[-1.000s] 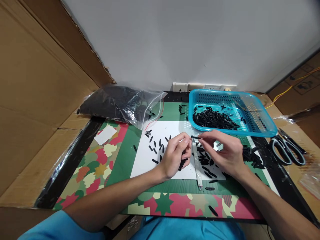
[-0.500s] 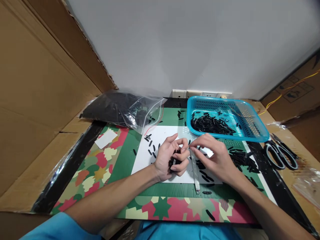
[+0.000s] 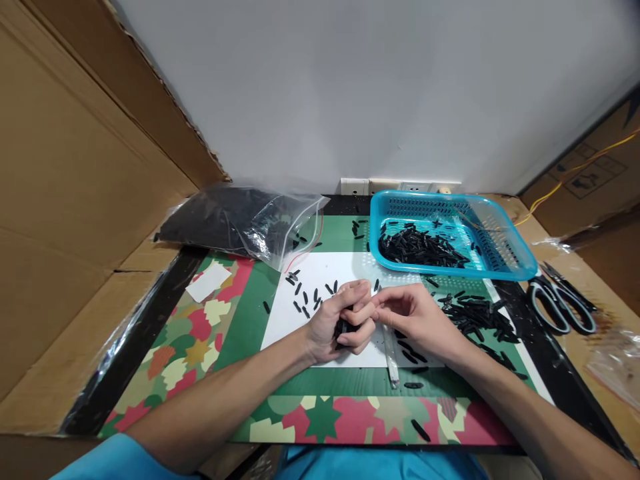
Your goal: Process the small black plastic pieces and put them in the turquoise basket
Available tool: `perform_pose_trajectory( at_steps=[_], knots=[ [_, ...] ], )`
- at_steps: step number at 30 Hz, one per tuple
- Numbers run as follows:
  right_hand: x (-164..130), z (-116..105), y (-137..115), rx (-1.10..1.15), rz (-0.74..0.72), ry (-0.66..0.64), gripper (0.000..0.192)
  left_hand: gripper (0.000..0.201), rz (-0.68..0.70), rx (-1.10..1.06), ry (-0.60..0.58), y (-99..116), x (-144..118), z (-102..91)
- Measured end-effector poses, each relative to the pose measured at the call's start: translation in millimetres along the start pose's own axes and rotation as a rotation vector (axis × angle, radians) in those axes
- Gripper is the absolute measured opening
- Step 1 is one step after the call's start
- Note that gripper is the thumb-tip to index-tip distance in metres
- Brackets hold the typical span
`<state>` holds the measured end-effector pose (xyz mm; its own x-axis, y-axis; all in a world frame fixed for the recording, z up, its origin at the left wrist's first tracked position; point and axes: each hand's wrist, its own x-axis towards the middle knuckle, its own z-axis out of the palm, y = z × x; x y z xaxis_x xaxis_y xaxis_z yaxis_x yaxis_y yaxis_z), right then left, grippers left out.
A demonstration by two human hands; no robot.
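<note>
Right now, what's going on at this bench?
A person sits at a patterned mat with a white sheet on it. The left hand is curled around a small bunch of black pieces, and the right hand has its fingertips brought up against the left's. A slim clear strip lies under the right hand. More black pieces fill the blue basket, spill beside it and sit in a plastic bag. Scissors lie at the right.

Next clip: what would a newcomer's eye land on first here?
The two hands meet mid-table over a white sheet: the left hand cups a bunch of small black pieces, and the right hand reaches its fingers to it. Behind them, a bright blue basket holds more.
</note>
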<state>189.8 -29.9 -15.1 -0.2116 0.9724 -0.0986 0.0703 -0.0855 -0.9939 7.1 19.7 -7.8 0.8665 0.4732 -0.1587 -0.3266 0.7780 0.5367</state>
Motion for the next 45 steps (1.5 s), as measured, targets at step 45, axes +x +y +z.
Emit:
perform_pose_trajectory(
  at_steps=[45],
  knots=[
    [-8.3,-9.6,-7.8,-0.056,-0.328,0.371,0.012,0.049,-0.008,0.146,0.236,-2.5,6.9,-1.6]
  ],
)
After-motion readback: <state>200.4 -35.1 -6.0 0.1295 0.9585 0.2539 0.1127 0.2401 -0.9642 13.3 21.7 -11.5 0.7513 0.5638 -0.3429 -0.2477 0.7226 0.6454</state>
